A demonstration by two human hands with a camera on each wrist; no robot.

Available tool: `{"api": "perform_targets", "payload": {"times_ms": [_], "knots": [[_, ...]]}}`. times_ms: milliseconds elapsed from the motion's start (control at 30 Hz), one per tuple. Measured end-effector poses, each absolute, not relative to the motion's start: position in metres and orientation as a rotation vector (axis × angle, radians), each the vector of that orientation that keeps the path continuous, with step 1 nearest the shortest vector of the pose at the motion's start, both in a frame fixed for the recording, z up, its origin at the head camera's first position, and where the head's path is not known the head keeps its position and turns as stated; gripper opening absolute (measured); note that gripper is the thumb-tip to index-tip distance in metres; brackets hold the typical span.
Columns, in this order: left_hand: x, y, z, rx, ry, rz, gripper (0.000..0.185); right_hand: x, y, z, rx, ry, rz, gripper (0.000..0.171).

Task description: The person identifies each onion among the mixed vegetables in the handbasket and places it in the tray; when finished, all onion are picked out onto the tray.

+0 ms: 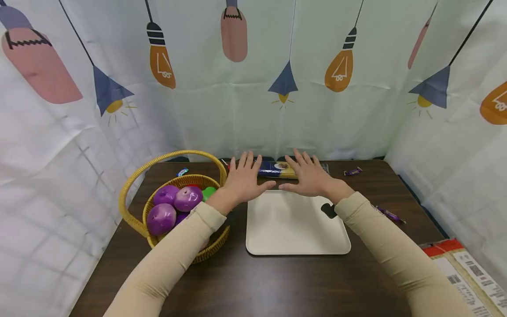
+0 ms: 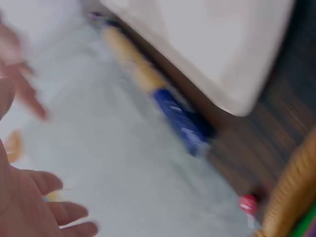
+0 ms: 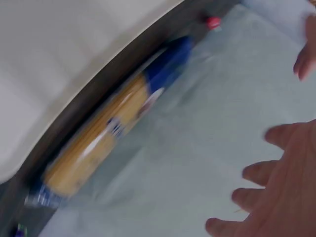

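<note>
Both hands hover with fingers spread above the back part of a white board with a raised rim [image 1: 297,233] and a dark slot at its right. My left hand [image 1: 242,178] holds nothing; so does my right hand [image 1: 310,178]. Behind them, partly hidden, lies a long pack of spaghetti [image 1: 273,168] with blue and clear yellow wrapping, blurred in both wrist views. A wicker basket [image 1: 215,252] with a tall handle stands left of the board. Inside it are several shiny purple round vegetables or fruits [image 1: 188,198] and a green piece [image 1: 208,193].
Small wrapped candies lie about: a blue one [image 1: 182,171] behind the basket, purple ones at the back right [image 1: 352,171] and right [image 1: 391,215]. A red lollipop [image 2: 248,203] lies near the spaghetti. A red and tan package [image 1: 463,268] sits at the right edge. Curtains surround the table.
</note>
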State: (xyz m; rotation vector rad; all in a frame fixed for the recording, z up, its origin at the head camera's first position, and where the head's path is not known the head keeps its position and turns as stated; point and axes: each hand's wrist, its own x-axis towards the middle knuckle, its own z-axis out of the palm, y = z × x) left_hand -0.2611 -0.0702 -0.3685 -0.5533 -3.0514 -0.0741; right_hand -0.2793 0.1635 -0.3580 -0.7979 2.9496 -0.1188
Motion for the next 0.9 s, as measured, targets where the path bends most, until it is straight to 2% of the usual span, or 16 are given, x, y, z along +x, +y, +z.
{"api": "perform_targets", "payload": {"times_ms": [100,233,333,400,500,600,767,900], "knots": [[-0.235,-0.073,-0.361,-0.650,-2.949,-0.231,0.080,-0.267,0.157,-0.362,-0.870,2.925,-0.215,0.085],[-0.190,-0.092,-0.356,-0.704,-2.667,-0.508,0.045,-0.246,0.144,-0.374,-0.940,2.847,-0.501,0.065],[-0.162,-0.121,-0.358,-0.628,-2.316,-0.745,0.024,-0.230,0.127,-0.387,-0.970,2.806,-0.743,0.055],[-0.148,-0.142,-0.360,-0.530,-2.031,-0.898,0.018,-0.220,0.113,-0.399,-1.014,2.787,-0.894,0.051],[-0.132,-0.166,-0.361,-0.316,-1.582,-1.082,0.018,-0.204,0.088,-0.414,-1.085,2.760,-1.081,0.050],[-0.122,-0.184,-0.363,-0.083,-1.276,-1.158,0.027,-0.195,0.061,-0.428,-1.141,2.705,-1.228,0.056],[-0.118,-0.218,-0.384,0.226,-1.289,-1.246,0.039,-0.197,0.022,-0.444,-1.121,2.650,-1.321,0.068],[-0.129,-0.244,-0.414,0.401,-1.350,-1.564,0.038,-0.206,0.003,-0.453,-1.021,2.621,-1.306,0.074]]}}
